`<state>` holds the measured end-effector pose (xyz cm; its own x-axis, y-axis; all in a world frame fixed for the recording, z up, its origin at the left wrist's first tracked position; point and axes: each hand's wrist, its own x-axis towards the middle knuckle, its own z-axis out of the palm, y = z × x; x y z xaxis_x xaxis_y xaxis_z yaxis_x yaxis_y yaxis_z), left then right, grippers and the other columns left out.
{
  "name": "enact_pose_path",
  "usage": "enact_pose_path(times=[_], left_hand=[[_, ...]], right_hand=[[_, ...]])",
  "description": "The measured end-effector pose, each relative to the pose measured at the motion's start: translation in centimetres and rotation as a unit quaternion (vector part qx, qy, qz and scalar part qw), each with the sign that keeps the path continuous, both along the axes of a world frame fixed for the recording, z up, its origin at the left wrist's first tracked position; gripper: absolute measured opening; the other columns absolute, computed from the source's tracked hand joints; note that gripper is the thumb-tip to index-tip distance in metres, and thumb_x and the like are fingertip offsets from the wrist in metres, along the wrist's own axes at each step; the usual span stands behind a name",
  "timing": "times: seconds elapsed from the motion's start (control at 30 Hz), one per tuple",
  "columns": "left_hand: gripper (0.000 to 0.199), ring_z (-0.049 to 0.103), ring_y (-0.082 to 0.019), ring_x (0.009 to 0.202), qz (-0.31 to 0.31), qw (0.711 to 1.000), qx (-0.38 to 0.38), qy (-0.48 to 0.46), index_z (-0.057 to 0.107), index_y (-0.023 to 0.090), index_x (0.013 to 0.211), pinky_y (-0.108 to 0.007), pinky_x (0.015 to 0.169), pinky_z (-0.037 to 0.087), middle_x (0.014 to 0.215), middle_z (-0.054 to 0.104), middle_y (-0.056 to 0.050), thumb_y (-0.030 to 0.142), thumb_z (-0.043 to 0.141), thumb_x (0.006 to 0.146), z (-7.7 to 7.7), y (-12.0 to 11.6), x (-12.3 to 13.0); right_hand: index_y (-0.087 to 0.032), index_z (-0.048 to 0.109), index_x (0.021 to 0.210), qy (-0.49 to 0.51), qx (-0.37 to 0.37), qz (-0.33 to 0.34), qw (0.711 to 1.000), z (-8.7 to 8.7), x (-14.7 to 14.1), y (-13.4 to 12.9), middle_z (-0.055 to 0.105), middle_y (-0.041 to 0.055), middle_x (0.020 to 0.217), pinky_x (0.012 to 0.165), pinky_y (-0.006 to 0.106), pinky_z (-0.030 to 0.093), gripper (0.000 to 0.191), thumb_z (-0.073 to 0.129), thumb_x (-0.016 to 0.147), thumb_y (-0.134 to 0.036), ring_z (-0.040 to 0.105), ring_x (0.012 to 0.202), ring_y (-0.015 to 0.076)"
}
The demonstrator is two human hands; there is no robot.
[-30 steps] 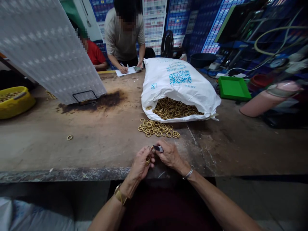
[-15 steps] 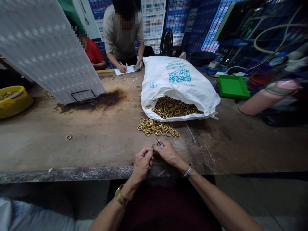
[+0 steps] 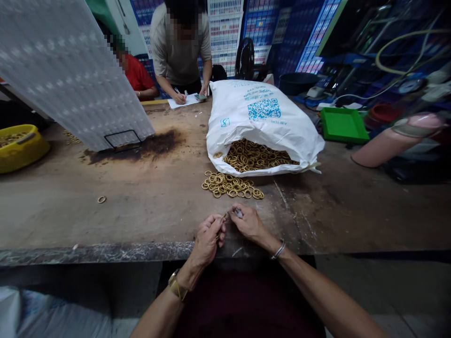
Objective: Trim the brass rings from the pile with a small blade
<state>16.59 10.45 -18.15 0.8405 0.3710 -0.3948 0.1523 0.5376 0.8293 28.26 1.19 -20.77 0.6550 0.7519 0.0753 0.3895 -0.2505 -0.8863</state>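
Observation:
Near the table's front edge, my left hand (image 3: 208,237) is closed on a brass ring (image 3: 224,216) pinched at its fingertips; more brass shows under its fingers. Just to the right, my right hand (image 3: 248,223) is closed around a small pale tool (image 3: 238,213), whose tip I cannot make out. The fingertips of both hands are close together. Beyond them lies a loose pile of brass rings (image 3: 232,185), in front of a white sack (image 3: 260,103) whose open mouth shows many more rings. One single ring (image 3: 102,199) lies apart on the left.
On the wooden table (image 3: 148,202) stand a leaning pale ribbed panel (image 3: 77,70), a yellow basin (image 3: 21,148) at far left, a green tray (image 3: 343,126) and a pink bottle (image 3: 394,141) at right. Across the table a person (image 3: 181,51) writes on paper; another person in red is behind the panel.
My right hand has drawn slightly away from my left, and the tool's dark pointed tip no longer shows. The ring at my left fingertips is now easier to see.

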Motion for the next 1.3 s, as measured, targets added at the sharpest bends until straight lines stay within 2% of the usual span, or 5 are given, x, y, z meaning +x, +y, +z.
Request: enact_pose_path(times=[0.17, 0.6, 0.93, 1.17, 1.3], left_hand=[[0.038, 0.037, -0.004, 0.045, 0.011, 0.996, 0.086, 0.012, 0.048, 0.015, 0.081, -0.016, 0.040, 0.027, 0.062, 0.045, 0.003, 0.052, 0.057, 0.075, 0.0, -0.2, 0.2], [0.040, 0.037, -0.004, 0.042, -0.002, 0.985, 0.168, 0.038, 0.049, 0.015, 0.080, -0.015, 0.038, 0.028, 0.058, 0.045, 0.004, 0.054, 0.053, 0.076, 0.6, -0.4, -0.2], [0.037, 0.041, -0.004, 0.046, 0.024, 0.995, -0.100, 0.006, 0.043, 0.013, 0.072, -0.016, 0.039, 0.028, 0.075, 0.056, -0.003, 0.044, 0.065, 0.069, 1.3, -0.1, -0.1], [0.035, 0.045, -0.008, 0.047, 0.032, 0.983, -0.182, 0.010, 0.052, 0.015, 0.089, -0.017, 0.039, 0.030, 0.068, 0.054, 0.000, 0.036, 0.067, 0.065, 0.4, 0.7, -0.3], [0.034, 0.050, -0.008, 0.056, 0.036, 0.977, -0.212, 0.006, 0.050, 0.012, 0.070, -0.017, 0.042, 0.035, 0.071, 0.053, -0.002, 0.038, 0.071, 0.062, 0.6, 0.8, -0.2]], right_hand=[[-0.016, 0.052, 0.071, -0.106, -0.027, 0.106, 0.988, 0.4, -0.6, -0.8, 0.050, -0.0005, 0.061, 0.053, 0.020, 0.026, 0.009, 0.044, 0.074, -0.013, 0.042, 0.053, 0.0105], [-0.016, 0.057, 0.083, -0.172, -0.160, 0.083, 0.969, 0.8, -0.1, -0.4, 0.058, 0.0019, 0.070, 0.054, 0.022, 0.026, 0.011, 0.047, 0.079, -0.012, 0.050, 0.059, 0.0124], [-0.018, 0.052, 0.103, -0.263, -0.247, -0.089, 0.928, -0.2, 3.3, 1.7, 0.061, 0.0042, 0.077, 0.056, 0.024, 0.025, 0.017, 0.046, 0.090, -0.026, 0.057, 0.070, 0.0175], [-0.020, 0.051, 0.103, -0.263, -0.307, -0.090, 0.910, 0.4, 4.0, 3.0, 0.061, 0.0058, 0.083, 0.058, 0.024, 0.028, 0.018, 0.049, 0.090, -0.032, 0.058, 0.075, 0.0192], [-0.019, 0.051, 0.100, -0.262, -0.284, -0.081, 0.919, 0.0, 4.3, 2.5, 0.060, 0.0036, 0.077, 0.057, 0.024, 0.027, 0.018, 0.053, 0.087, -0.031, 0.057, 0.071, 0.0190]])
